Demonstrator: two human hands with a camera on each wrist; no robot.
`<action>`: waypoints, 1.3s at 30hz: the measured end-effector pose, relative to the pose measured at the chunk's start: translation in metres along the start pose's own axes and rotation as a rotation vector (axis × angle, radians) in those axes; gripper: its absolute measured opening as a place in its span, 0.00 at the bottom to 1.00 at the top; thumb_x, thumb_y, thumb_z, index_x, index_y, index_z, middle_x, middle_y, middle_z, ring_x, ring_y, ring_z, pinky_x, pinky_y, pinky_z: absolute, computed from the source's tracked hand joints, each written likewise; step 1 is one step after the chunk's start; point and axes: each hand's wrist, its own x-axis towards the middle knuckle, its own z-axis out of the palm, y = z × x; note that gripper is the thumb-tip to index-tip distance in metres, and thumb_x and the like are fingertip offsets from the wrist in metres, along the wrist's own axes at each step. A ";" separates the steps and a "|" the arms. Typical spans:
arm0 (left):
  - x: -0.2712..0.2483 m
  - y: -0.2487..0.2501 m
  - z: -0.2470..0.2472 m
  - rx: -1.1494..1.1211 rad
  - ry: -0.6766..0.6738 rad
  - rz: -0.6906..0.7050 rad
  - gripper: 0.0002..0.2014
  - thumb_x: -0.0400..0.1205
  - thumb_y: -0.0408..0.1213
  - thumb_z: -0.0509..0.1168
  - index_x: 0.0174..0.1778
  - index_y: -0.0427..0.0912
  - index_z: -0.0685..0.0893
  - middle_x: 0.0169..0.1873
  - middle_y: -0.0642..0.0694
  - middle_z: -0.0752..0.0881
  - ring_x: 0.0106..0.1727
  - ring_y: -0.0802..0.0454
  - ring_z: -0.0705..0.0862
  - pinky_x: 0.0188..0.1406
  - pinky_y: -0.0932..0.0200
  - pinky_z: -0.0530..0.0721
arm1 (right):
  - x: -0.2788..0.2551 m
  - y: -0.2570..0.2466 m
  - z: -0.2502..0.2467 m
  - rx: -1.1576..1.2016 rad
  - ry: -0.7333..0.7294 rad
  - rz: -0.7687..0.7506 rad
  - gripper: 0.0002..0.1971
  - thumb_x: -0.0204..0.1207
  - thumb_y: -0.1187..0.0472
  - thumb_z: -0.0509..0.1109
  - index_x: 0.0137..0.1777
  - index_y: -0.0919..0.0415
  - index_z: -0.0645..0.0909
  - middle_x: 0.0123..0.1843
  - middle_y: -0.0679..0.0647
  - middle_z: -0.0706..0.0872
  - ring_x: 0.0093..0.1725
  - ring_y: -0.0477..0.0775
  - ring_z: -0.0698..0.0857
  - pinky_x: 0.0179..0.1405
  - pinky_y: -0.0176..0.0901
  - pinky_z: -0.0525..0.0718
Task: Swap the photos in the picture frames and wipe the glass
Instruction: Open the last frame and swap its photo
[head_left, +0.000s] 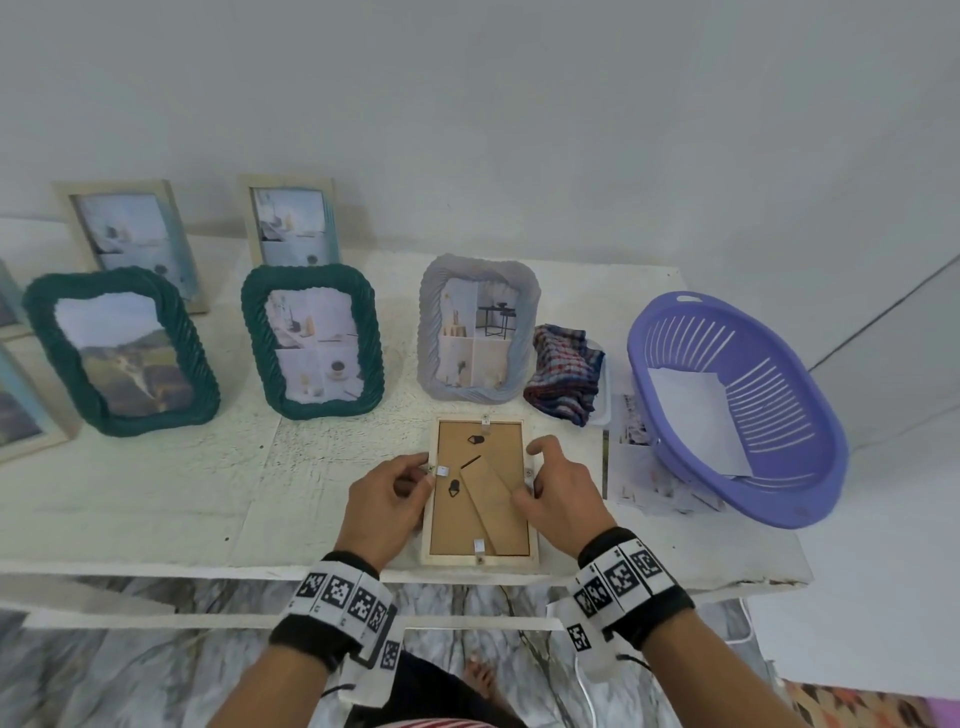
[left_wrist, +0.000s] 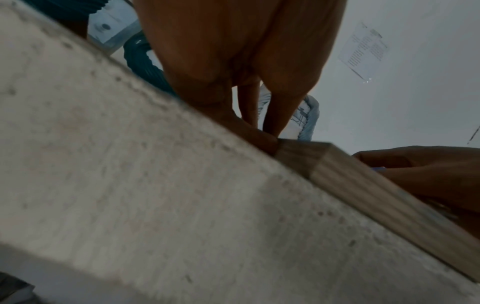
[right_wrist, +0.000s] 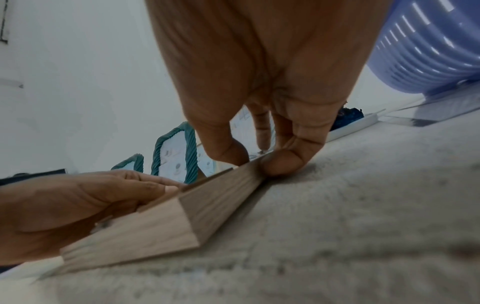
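Fingers of your left hand (head_left: 387, 499) curl in at the left edge of the wooden frame (head_left: 480, 492), thumb and fingertips pinching near a small metal tab there. Your right hand (head_left: 558, 493) grips the opposite edge: the thumb lies on the brown backing, the lower fingers press the frame's outer side, and the index finger lifts slightly above the top right corner. From the right wrist you can see those fingers (right_wrist: 283, 162) bent against the frame's side where it meets the table (right_wrist: 363, 205).

Both wrists sit low at the table's near edge, palms down, forearms coming in from either side of the frame. It lies face down near the front of the table, its stand folded flat against the backing.

Behind it stand a grey frame (head_left: 478, 327) and two green frames (head_left: 311, 340), with a checked cloth (head_left: 566, 371) just right of the grey one. A purple basket (head_left: 737, 405) sits farther right over loose photos (head_left: 631, 467).
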 end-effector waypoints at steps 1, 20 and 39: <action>0.000 0.000 0.000 -0.001 0.002 -0.002 0.13 0.81 0.37 0.72 0.62 0.45 0.87 0.43 0.54 0.88 0.44 0.64 0.85 0.44 0.65 0.87 | 0.000 0.000 0.001 0.012 0.011 0.016 0.20 0.76 0.60 0.67 0.66 0.57 0.67 0.31 0.48 0.77 0.32 0.44 0.76 0.28 0.33 0.68; 0.008 0.022 0.005 0.374 0.013 0.032 0.12 0.83 0.49 0.65 0.50 0.43 0.82 0.39 0.50 0.87 0.43 0.51 0.84 0.44 0.57 0.81 | -0.008 0.003 0.005 0.023 -0.006 -0.047 0.19 0.80 0.60 0.64 0.69 0.62 0.68 0.31 0.45 0.76 0.33 0.47 0.77 0.36 0.43 0.74; 0.003 0.011 -0.002 0.195 -0.021 -0.036 0.08 0.78 0.50 0.73 0.41 0.52 0.81 0.34 0.58 0.86 0.39 0.63 0.84 0.40 0.60 0.81 | 0.044 -0.025 -0.011 -0.387 0.135 -0.127 0.21 0.80 0.45 0.63 0.63 0.61 0.77 0.58 0.58 0.78 0.58 0.59 0.76 0.49 0.49 0.77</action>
